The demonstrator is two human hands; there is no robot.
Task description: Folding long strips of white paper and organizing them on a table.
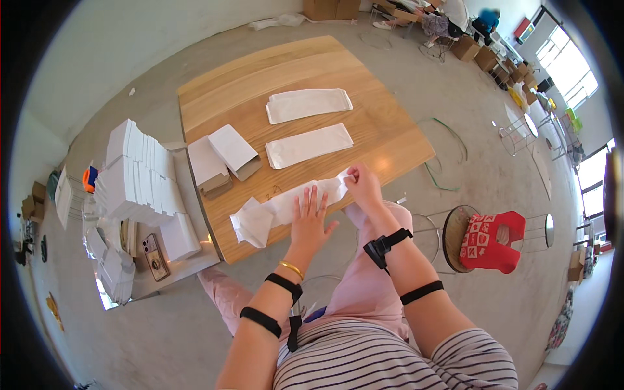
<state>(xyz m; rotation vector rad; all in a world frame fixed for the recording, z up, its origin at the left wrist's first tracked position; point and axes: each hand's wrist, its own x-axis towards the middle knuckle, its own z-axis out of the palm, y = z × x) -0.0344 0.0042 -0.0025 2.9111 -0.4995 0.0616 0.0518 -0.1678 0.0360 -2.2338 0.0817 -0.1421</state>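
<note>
A long white paper sleeve (pixel 281 205) lies slantwise along the near edge of the wooden table (pixel 383 117). Its left end is folded over into a loose flap (pixel 253 224). My left hand (pixel 311 218) rests flat on the middle of the paper with its fingers spread. At the paper's right end, my right hand (pixel 365 188) pinches the tip between thumb and fingers. Farther back lie two flat piles of similar white paper, a nearer pile (pixel 309 146) and a farther pile (pixel 309 106).
Two small stacks of white-topped cards, a left stack (pixel 207 164) and a right stack (pixel 234 148), sit at the table's left. Beside it, a side table holds tall white stacks (pixel 140 179) and a phone (pixel 155 257). A red bag (pixel 492 242) rests on a stool. People (pixel 452 19) sit far right.
</note>
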